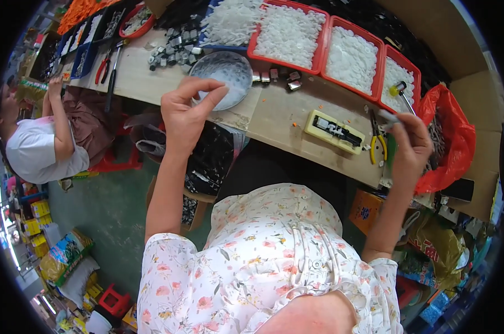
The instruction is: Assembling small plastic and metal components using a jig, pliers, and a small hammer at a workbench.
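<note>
My left hand (186, 111) is raised over the near edge of a round grey bowl (247, 69) that has a whitish, translucent substance in it. Its thumb and forefinger are pinched together; what they hold, if anything, is too small to name. On the right, my right hand (412, 146) pinches a small whitish piece (389, 117) above the bench edge. Between the hands lies a cream block (314, 123) with a black and silver part (336, 131) set in its recess. Yellow-handled pliers (379, 149) rest just left of my right hand.
Red trays (323, 53) of small white parts line the bench's back. Metal pieces (177, 50) lie left of the bowl, others right of it. A yellow-headed tool (398, 89) leans by a red plastic bag (455, 133). Another person (43, 142) sits at far left.
</note>
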Available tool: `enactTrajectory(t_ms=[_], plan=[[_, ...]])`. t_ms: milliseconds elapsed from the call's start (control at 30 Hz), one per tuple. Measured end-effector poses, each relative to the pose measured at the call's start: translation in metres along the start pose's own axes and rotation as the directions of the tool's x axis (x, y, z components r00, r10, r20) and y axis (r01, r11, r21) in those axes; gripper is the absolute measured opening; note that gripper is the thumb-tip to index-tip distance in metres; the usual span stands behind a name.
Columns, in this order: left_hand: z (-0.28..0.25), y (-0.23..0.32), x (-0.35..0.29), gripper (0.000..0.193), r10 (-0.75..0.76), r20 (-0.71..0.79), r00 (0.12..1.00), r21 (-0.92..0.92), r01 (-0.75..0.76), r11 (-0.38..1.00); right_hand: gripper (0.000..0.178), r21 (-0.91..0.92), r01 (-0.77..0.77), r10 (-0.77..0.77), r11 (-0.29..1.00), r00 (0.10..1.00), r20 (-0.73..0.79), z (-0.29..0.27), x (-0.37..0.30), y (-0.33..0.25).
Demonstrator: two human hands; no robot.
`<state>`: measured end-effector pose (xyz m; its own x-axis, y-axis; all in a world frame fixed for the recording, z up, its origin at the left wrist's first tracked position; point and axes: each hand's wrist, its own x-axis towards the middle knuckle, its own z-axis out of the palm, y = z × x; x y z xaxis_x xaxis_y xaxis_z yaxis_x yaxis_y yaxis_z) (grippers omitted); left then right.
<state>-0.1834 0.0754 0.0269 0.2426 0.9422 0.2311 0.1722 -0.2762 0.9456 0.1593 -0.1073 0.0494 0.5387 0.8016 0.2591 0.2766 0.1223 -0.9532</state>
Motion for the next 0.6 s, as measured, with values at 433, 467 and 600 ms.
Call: enactTrajectory(t_ms=[433, 467, 600], plan=[[0.115, 0.011, -0.045, 0.013, -0.135, 0.293, 0.946, -0.549, 0.283, 0.787, 0.017, 0.534, -0.278, 0.251, 0.799, 0.96, 0.125, 0.062, -0.046, 0.028], [0.118, 0.009, -0.045, 0.013, -0.11, 0.297, 0.949, -0.532, 0.26, 0.806, 0.017, 0.538, -0.272, 0.238, 0.798, 0.962, 0.134, 0.058, -0.047, 0.031], [0.123, 0.005, -0.045, 0.012, -0.065, 0.321, 0.945, -0.456, 0.214, 0.864, 0.017, 0.554, -0.292, 0.272, 0.779, 0.955, 0.122, 0.054, -0.053, 0.038]])
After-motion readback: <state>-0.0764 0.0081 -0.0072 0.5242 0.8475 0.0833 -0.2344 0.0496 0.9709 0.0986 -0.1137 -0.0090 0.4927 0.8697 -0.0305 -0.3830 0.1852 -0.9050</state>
